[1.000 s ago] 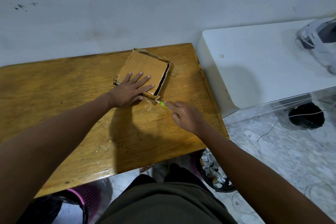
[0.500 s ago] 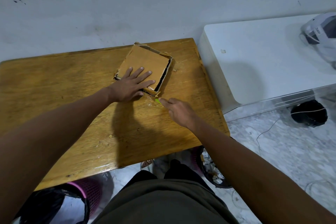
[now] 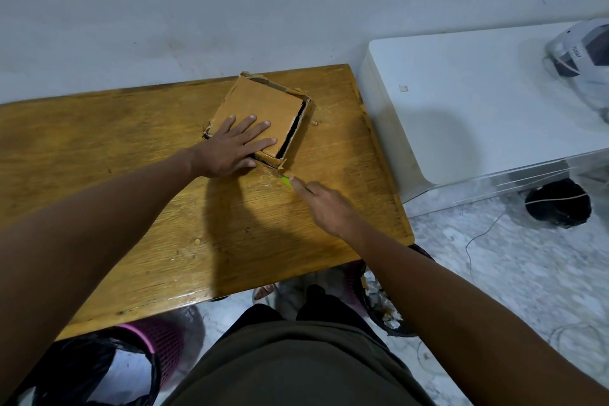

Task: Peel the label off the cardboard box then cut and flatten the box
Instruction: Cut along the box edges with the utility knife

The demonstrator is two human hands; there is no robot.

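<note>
Cardboard, brown and bare on top, is what the whole job turns on: the cardboard box (image 3: 260,119) sits toward the far right of the wooden table (image 3: 99,148), squashed low but not flat yet. I can see no label on the face that shows, so the peeling looks done, though the hidden sides could say otherwise. The cutting seems well under way. A dark gap runs along the right edge of the top panel, the rims are ragged, and the near right corner looks slit open. By my reckoning the remaining corners need cutting and then the walls want pressing down, so perhaps half the work is left. The left hand (image 3: 230,150) lies spread on the near part of the box top, fingers straight and fanned, palm pressing it still. The right hand (image 3: 326,208) is curled around a green-handled cutter (image 3: 286,181), forefinger stretched along it, with the tip right at that near right corner. The blade itself is too small for me to make out.
</note>
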